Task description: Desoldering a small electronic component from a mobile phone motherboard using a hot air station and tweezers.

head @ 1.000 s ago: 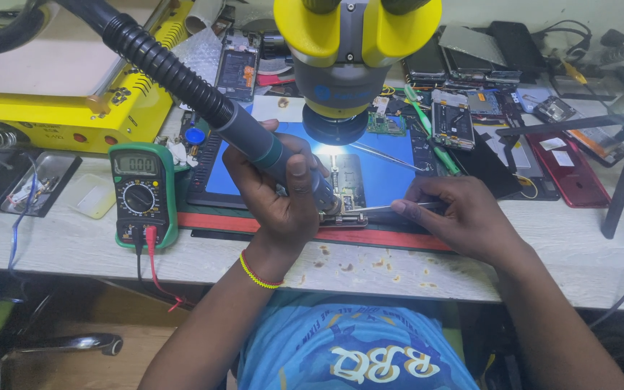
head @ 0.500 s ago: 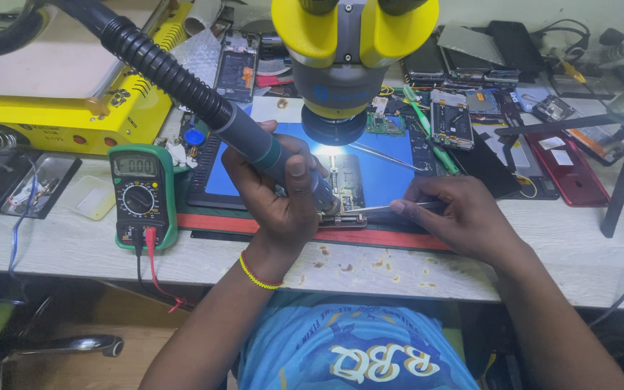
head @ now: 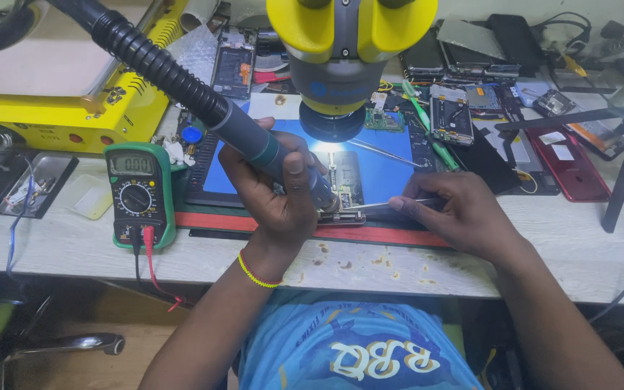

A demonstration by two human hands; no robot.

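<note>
**Status: hot-air rework on board, in progress**

I read the left hand (head: pixel 279 191) as wrapped fully around the hot-air wand (head: pixel 254 141), fingers clamped on its grip, nozzle angled down onto the board (head: pixel 342 189). The board lies on the blue mat (head: pixel 388 170), directly below the microscope (head: pixel 344 65) and inside its light spot.

The right hand (head: pixel 464 213) pinches the tweezers (head: pixel 377 205), fingers closed together on the shanks; the tips reach left to the board, right beside the nozzle. I cannot tell whether the tips grip a part.

Judged progress: both tools are on the work point, so heating appears under way. No part is seen lifted clear of the board, so I judge removal or seating as not yet done. The multimeter (head: pixel 137 193) sits at the left of the mat, untouched.
</note>
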